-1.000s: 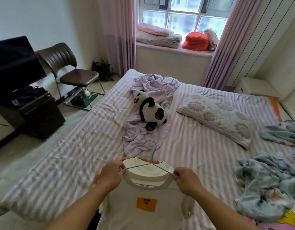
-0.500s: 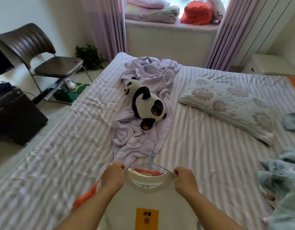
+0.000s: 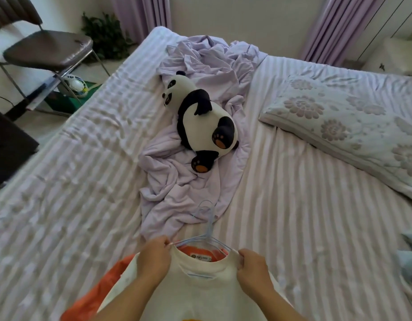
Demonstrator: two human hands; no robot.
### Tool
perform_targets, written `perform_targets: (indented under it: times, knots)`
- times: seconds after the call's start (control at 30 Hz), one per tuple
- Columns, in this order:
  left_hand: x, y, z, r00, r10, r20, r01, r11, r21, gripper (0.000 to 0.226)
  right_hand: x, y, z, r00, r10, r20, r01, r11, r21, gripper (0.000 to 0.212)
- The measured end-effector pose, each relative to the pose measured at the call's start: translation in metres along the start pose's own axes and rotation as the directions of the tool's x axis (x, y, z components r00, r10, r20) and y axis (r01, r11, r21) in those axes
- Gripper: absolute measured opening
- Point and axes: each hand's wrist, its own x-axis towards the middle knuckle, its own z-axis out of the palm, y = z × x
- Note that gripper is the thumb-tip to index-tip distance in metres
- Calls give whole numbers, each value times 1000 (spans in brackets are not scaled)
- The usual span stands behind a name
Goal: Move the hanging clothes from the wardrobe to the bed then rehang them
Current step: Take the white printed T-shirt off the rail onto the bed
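Lower now than a second ago, the shirt (image 3: 200, 281) has come down onto the near edge of the bed (image 3: 304, 228), and the view has tipped so the window is out of frame. Left hand (image 3: 154, 256) pinches the collar on its side, fingers curled round the cloth; right hand (image 3: 253, 267) grips the opposite side the same way. Holding both shoulders keeps the neckline spread, probably so the shirt lands flat and the hanger (image 3: 206, 230) stays seated. Its hook points up the bed, over the tail of a lilac sheet (image 3: 177, 195). An orange garment (image 3: 98, 295) lies under the shirt; whether it shares the hanger is hard to tell. A panda (image 3: 200, 121) lies farther up the sheet, a pillow (image 3: 353, 133) well to the right.
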Motion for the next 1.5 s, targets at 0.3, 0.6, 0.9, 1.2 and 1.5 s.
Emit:
perform_targets:
  times: [0.3, 0.6, 0.9, 1.2, 1.5]
  knots:
    - [13, -7, 18, 988, 10, 151, -8, 1000, -14, 19, 20, 5, 10, 992, 10, 127, 3, 995, -103, 13]
    - [-7, 17, -42, 977, 44, 207, -52, 998, 35, 29, -13, -50, -43, 987, 0, 161, 37, 974, -223, 16]
    - [-60, 70, -157, 953, 254, 165, -281, 944, 171, 30, -94, -123, -132, 975, -181, 127, 208, 946, -249, 42]
    - [-147, 125, -298, 909, 377, 177, -408, 890, 203, 46, -217, -202, -236, 899, -435, 51, 424, 835, -351, 60]
    - [-279, 132, -409, 929, 344, 134, -369, 870, 327, 60, -344, -250, -286, 806, -592, 29, 538, 710, -455, 43]
